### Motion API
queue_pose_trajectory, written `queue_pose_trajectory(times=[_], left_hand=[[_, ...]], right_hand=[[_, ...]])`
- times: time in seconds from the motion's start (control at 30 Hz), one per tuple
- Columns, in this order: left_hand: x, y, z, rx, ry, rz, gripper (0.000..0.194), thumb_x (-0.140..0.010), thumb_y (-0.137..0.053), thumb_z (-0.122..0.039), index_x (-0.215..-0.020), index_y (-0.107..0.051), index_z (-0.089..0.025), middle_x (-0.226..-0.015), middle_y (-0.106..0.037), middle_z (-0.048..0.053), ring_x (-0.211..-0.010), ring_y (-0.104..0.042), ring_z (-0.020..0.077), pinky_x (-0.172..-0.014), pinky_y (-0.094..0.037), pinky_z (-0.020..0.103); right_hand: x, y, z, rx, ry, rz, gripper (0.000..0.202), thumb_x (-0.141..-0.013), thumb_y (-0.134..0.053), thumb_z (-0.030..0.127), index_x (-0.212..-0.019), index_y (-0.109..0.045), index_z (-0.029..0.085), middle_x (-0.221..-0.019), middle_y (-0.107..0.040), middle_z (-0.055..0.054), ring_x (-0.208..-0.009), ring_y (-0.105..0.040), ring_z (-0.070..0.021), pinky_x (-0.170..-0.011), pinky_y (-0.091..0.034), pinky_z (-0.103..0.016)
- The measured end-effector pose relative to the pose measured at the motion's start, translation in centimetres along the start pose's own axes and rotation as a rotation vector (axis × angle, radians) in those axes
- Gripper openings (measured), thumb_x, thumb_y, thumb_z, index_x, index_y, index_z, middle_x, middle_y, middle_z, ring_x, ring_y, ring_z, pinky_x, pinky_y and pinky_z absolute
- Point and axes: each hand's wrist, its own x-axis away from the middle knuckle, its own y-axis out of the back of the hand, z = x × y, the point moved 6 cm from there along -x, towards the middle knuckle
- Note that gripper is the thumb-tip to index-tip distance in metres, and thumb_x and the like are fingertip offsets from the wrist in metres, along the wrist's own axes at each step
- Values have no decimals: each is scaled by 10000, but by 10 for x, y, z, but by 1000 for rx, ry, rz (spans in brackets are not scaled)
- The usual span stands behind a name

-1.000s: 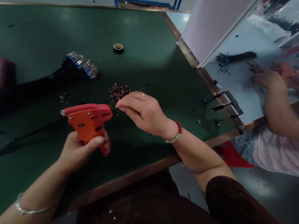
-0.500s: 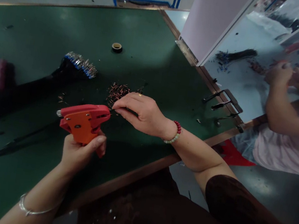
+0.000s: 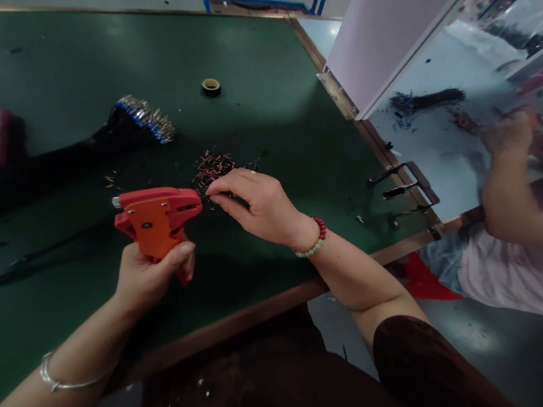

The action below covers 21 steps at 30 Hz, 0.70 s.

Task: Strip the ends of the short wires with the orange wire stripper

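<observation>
Left hand: left hand [image 3: 147, 277] is wrapped round the handles of an orange-red crimping tool [image 3: 158, 218], fingers closed on the grips, and holds it off the green worktop [image 3: 95, 51] with the tool's head pointing right.
Right hand: right hand [image 3: 254, 202] sits just right of the tool's head, thumb and forefinger pinched together at the nose of the tool; whatever they pinch is too small and dark to make out, possibly a thin wire.
Terminals: a loose pile of small reddish terminals [image 3: 213, 165] lies on the worktop just behind the right hand.
Wire bundle: a bundle of black wires with blue-and-silver tipped ends [image 3: 147, 117] lies left of the pile, well clear of both hands.
Tape roll: a small tape roll [image 3: 211, 86] stands alone farther back on the worktop.
Wrists: a beaded bracelet [image 3: 316, 238] on the right wrist, a thin silver bangle [image 3: 55, 381] on the left.
Neighbour: across a white divider panel [image 3: 380, 37], another person's hands [image 3: 514, 133] work at a pale bench, blurred.
</observation>
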Motion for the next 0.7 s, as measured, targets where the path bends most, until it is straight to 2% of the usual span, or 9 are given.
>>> queue_pose_trajectory(times=[0.1, 0.27, 0.4, 0.53, 0.63, 0.7], left_hand=[[-1, -6, -4, 97, -7, -27, 339, -888, -775, -481, -736, -689, -191, -652, -680, 19, -585, -659, 182, -575, -552, 307], [-2, -14, -4, 217, 7, 58, 332, -840, -825, -476, -966, -723, -186, -817, -744, 46, -766, -730, 237, -721, -634, 371], [-3, -13, 0, 250, 26, 147, 309, -852, -820, -443, -976, -732, -174, -825, -743, 65, -762, -733, 246, -718, -639, 391], [-2, -10, -6, 341, 4, 244, 244, -911, -754, -441, -894, -729, -199, -754, -699, 46, -720, -712, 235, -695, -627, 396], [-3, 5, -14, 372, -38, 179, 251, -925, -727, -471, -907, -735, -221, -789, -699, 42, -777, -709, 233, -765, -633, 411], [-4, 16, -11, 307, 14, 108, 229, -916, -745, -445, -956, -744, -220, -844, -725, 56, -826, -722, 238, -790, -635, 402]], right_hand=[[0, -1, -4, 26, -11, 6, 170, -1080, -518, 185, -1066, -683, 147, -1043, -759, -76, -996, -705, -164, -909, -561, -316], [-2, 2, -6, 63, -4, -30, 186, -1086, -506, 191, -1056, -682, 138, -1024, -755, -75, -973, -701, -162, -891, -559, -310], [-2, 4, -10, 130, 25, -14, 221, -1098, -479, 208, -1060, -685, 140, -1011, -742, -75, -965, -691, -170, -887, -552, -317], [-3, 21, -32, 256, -37, -60, 232, -1087, -480, 198, -1024, -694, 134, -962, -736, -83, -922, -682, -194, -885, -541, -350], [-3, 38, -47, 240, -157, -148, 175, -1067, -518, 185, -1031, -683, 138, -990, -732, -70, -916, -677, -180, -885, -539, -337], [-3, 40, -46, 209, -155, -158, 164, -1063, -522, 180, -1030, -678, 141, -982, -727, -58, -904, -673, -168, -884, -539, -327]])
